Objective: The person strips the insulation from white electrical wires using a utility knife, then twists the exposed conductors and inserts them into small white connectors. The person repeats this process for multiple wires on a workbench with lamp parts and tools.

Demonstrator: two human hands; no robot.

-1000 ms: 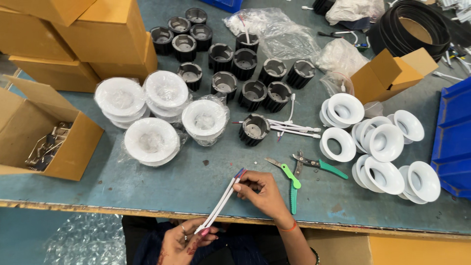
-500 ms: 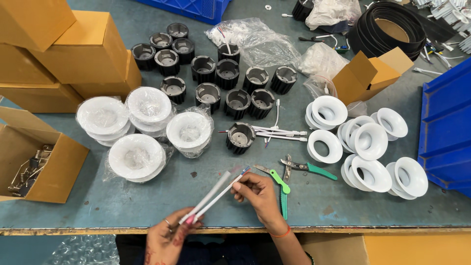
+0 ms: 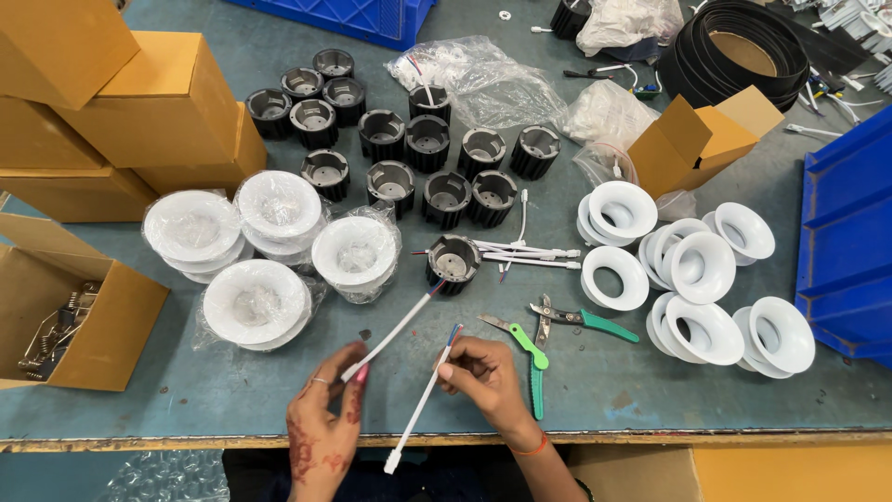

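My left hand (image 3: pixel 321 414) pinches the near end of a white cable (image 3: pixel 390 333) whose red and blue wire tips point up toward a black finned housing (image 3: pixel 452 262). My right hand (image 3: pixel 488 381) holds a second white cable (image 3: pixel 420 404) near its wire tips; its white plug end hangs down past the table's front edge. The two cables are apart, angled side by side. Green-handled pliers (image 3: pixel 520 346) lie right beside my right hand.
Several black housings (image 3: pixel 409 149) stand at the middle back. Bagged white reflectors (image 3: pixel 269 242) sit left, bare white trim rings (image 3: pixel 692 279) right. More white cables (image 3: pixel 525 253), green-handled cutters (image 3: pixel 585 319), cardboard boxes (image 3: pixel 139 102), an open box of springs (image 3: pixel 65 316), blue bins (image 3: pixel 850 232).
The two cables were held together as a pair; now they are separated, one in each hand. The view has shifted, so the table objects appear lower and closer.
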